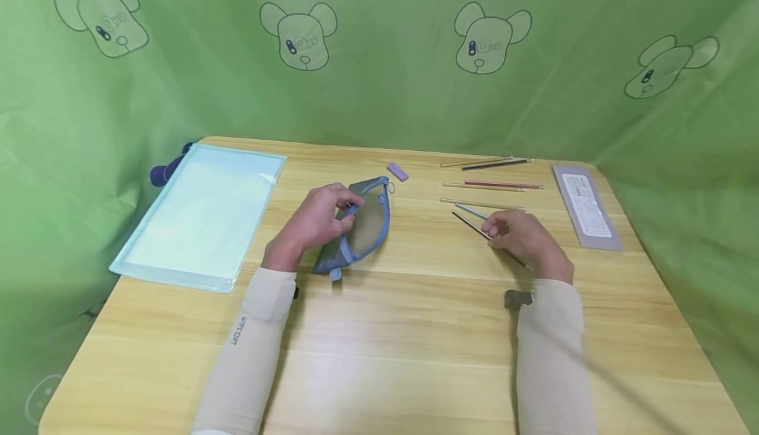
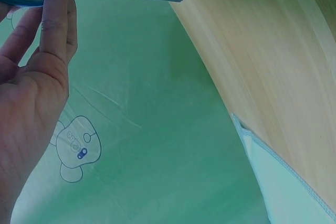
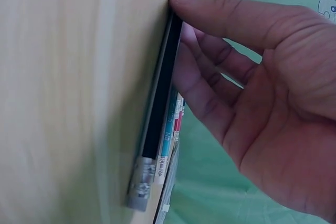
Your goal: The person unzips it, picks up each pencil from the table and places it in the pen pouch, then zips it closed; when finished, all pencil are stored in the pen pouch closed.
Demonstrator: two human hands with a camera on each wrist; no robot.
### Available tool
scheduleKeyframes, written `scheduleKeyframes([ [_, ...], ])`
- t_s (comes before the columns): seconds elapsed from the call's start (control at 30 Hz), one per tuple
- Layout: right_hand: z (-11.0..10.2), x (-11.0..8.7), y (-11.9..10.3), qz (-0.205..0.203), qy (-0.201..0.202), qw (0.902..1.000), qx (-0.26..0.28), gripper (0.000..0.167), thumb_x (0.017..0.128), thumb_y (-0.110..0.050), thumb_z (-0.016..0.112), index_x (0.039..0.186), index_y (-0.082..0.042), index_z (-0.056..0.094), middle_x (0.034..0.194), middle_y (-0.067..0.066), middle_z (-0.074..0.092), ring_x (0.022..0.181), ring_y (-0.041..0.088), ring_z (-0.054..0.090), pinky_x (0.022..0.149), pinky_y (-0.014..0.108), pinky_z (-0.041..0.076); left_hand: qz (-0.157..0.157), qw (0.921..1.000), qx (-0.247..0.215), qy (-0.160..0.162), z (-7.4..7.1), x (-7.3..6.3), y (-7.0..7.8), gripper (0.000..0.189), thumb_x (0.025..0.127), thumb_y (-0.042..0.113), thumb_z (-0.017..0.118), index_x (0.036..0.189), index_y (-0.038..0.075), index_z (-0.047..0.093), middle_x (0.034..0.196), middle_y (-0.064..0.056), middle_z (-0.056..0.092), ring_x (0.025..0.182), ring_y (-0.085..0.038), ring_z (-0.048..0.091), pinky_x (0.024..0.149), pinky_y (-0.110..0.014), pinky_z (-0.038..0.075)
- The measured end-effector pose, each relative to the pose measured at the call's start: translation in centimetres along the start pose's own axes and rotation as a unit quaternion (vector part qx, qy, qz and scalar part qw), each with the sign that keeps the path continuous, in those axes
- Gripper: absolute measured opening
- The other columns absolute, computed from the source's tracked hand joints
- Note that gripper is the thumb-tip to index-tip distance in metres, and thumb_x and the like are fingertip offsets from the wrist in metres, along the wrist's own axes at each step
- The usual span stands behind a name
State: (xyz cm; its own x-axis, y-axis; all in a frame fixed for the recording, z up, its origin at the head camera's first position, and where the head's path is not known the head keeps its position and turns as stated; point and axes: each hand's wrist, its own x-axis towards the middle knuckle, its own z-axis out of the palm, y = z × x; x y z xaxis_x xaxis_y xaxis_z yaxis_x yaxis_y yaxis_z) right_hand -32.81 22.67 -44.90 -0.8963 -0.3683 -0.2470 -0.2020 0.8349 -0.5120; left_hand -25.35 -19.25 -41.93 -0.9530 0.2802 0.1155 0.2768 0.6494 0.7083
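Collecting, seemingly | right fingers (image 3: 202,90) pinch dark pencil (image 3: 161,87), centre right | left fingers (image 2: 55,22) pinch pouch (image 1: 369,219), centre | next needs perhaps careful lift

With our left fingers (image 1: 344,196) we pinch the rim of a see-through blue mesh pouch (image 1: 369,225), which sits at about eleven o'clock from the middle of the worktop (image 1: 409,329). Its zip is undone, its mouth gapes, and a small blue tab (image 1: 335,275) juts out at its seven o'clock end. In our right fingers (image 3: 199,85) we hold a dark pencil (image 1: 472,226) at the pouch's three o'clock; it points to ten, its silver ferrule (image 3: 143,174) and eraser (image 3: 137,203) at four.
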Motion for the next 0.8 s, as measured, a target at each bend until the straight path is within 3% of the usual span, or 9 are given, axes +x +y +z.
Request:
scheduleKeyframes([
  [0.27, 0.00, -0.16, -0.42, 0.019, -0.008, 0.9998, 0.002, 0.016, 0.095, -0.004, 0.074, 0.110, -0.007, 0.072, 0.104, 0.011, 0.071, 0.098, 0.025, 0.060, 0.088, 0.037, 0.048, -0.001, 1.0000, 0.000, -0.001, -0.17, 0.00, -0.03, 0.034, 0.094, 0.001, 0.071, 0.127, 0.004, 0.077, 0.126, -0.012, 0.074, 0.114, -0.030, 0.071, 0.099, -0.046, 0.060],
  [0.53, -0.04, -0.20, -0.69, 0.041, -0.019, 0.9988, 0.019, 0.015, 0.098, -0.008, 0.074, 0.113, -0.005, 0.070, 0.107, 0.012, 0.069, 0.103, 0.028, 0.059, 0.096, 0.046, 0.046, -0.002, 1.0000, -0.001, -0.001, -0.30, -0.07, 0.05, 0.034, 0.094, 0.001, 0.071, 0.127, 0.004, 0.077, 0.126, -0.013, 0.074, 0.113, -0.030, 0.071, 0.100, -0.046, 0.060],
  [0.8, -0.03, -0.10, -0.57, 0.027, -0.020, 0.9994, 0.005, 0.015, 0.097, -0.009, 0.075, 0.110, -0.005, 0.070, 0.104, 0.011, 0.069, 0.103, 0.029, 0.060, 0.097, 0.049, 0.048, -0.001, 1.0000, 0.004, 0.000, -0.41, -0.09, 0.15, 0.034, 0.094, 0.001, 0.072, 0.128, 0.004, 0.077, 0.127, -0.013, 0.074, 0.114, -0.030, 0.070, 0.102, -0.046, 0.060],
])
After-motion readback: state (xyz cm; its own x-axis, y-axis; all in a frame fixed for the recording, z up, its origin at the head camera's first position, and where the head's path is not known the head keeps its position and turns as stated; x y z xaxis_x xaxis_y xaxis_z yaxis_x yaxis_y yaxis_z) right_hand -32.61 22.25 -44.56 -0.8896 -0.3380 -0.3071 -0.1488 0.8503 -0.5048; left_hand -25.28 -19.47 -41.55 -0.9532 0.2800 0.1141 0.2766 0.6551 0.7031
